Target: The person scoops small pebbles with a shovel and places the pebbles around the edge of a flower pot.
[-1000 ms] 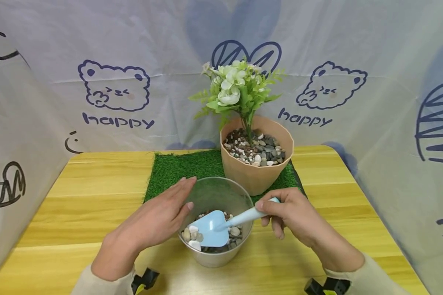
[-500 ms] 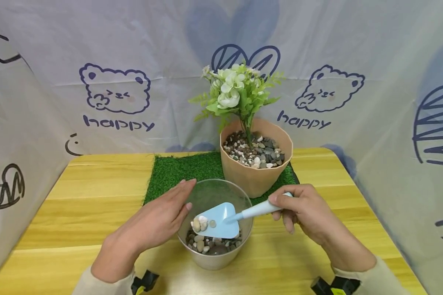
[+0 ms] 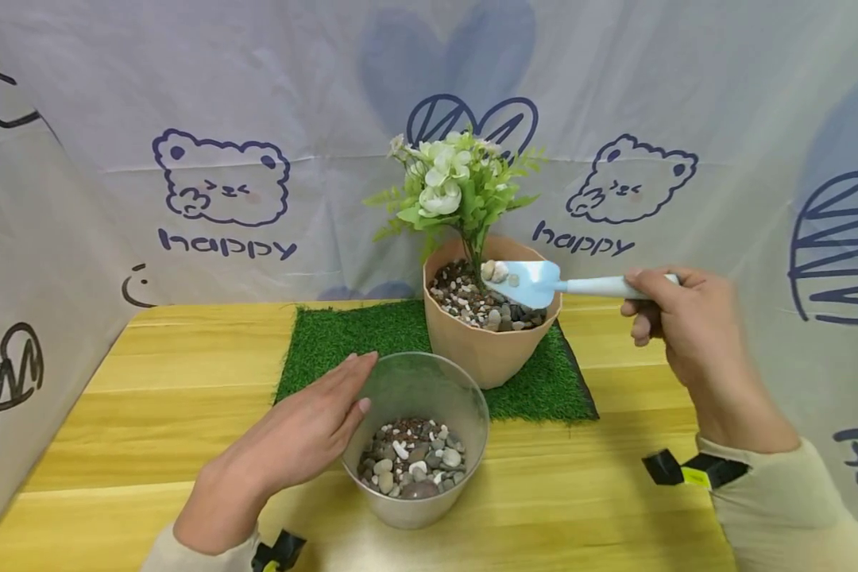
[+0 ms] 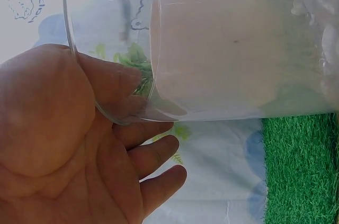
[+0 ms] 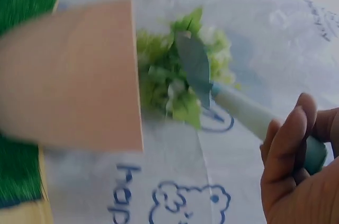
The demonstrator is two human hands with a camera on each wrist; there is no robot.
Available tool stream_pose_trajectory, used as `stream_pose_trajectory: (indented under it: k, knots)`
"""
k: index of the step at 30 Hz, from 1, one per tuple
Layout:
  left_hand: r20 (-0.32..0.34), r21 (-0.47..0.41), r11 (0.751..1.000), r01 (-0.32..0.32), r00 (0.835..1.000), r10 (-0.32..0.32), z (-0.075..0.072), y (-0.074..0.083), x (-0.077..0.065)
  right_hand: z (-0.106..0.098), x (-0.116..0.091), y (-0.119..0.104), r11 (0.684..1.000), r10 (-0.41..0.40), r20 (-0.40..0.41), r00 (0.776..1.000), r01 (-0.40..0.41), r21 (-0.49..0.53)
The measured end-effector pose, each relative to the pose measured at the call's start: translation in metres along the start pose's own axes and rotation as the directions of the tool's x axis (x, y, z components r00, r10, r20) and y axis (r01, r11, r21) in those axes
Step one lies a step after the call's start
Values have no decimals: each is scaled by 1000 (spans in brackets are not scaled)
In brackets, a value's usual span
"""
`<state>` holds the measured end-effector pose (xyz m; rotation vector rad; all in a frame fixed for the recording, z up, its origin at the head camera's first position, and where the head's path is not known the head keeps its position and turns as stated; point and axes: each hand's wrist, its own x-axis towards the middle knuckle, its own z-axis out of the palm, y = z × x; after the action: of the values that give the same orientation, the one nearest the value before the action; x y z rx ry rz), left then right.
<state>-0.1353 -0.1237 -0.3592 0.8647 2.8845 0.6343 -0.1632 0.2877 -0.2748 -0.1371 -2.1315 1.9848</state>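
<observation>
My right hand point(image 3: 708, 342) grips the white handle of a light-blue hand trowel point(image 3: 536, 290), its blade level above the peach flowerpot point(image 3: 486, 349). A few pale pebbles point(image 3: 499, 272) lie at the blade's tip. In the right wrist view the trowel point(image 5: 193, 65) appears side-on, beyond the pot's rim. White flowers with green leaves point(image 3: 446, 179) rise from the pebbles in the pot. My left hand point(image 3: 293, 437), fingers straight, touches the left rim of a clear plastic tub point(image 3: 475, 429) holding mixed pebbles. In the left wrist view my thumb point(image 4: 108, 78) overlaps that rim.
A green artificial grass mat point(image 3: 350, 334) lies under the pot, behind the tub. The wooden table point(image 3: 186, 381) is backed and flanked by a printed cloth point(image 3: 343, 95). Each wrist bears a black strap mount, such as the right one point(image 3: 693, 470).
My right hand has lifted the trowel with its pebbles out of the tub and carried it up and to the right, over the flowerpot. The left hand stays at the tub's rim.
</observation>
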Motion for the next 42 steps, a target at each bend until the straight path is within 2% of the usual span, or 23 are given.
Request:
stream_pose_trajectory:
  k: [2,4,6,10,12,13,15,18,22,26,30,34,37,39,42]
  knots:
    - [2,-1,1000,4,1000,-4,0,0,-1,2,10,-2,988,-26,-66,997,16,-151]
    - [3,-1,1000,6,1000,-6,0,-1,-2,6,17,-2,941,-68,-95,993,33,-336]
    - [6,-2,1000,11,1000,-11,0,-1,-3,13,23,1,863,-122,-84,989,64,-500]
    - [12,-4,1000,16,1000,-16,1,-1,-3,22,26,8,662,-252,-26,967,153,-733]
    - [10,-6,1000,17,1000,-17,1,0,-4,24,25,10,592,-310,-8,951,186,-784]
    - [9,-6,1000,16,1000,-16,1,0,-4,25,24,11,573,-329,-4,944,196,-796]
    - [3,-8,1000,14,1000,-14,1,0,-4,26,22,12,559,-359,-1,933,214,-801]
    - [-6,-7,1000,11,1000,-11,1,0,-4,26,18,11,560,-376,0,927,228,-796]
    - [-9,-3,1000,4,1000,-4,1,0,-4,26,11,12,569,-410,-5,912,251,-783]
    - [-1,-6,1000,2,1000,-2,1,0,-3,25,-1,15,590,-468,-10,883,304,-748]
    - [12,-16,1000,11,1000,-11,1,0,-2,23,-16,20,591,-552,-37,833,359,-722]
    - [20,-28,999,16,1000,-15,1,-1,-2,14,-28,27,561,-642,-60,764,415,-716]
    - [23,-31,999,19,1000,-18,0,-1,-1,7,-35,32,549,-683,-76,726,442,-709]
    - [22,-30,999,19,1000,-18,0,-2,-1,3,-41,35,556,-695,-104,711,441,-704]
    - [16,-30,999,24,1000,-23,0,-3,0,-5,-50,39,587,-684,-166,710,401,-703]
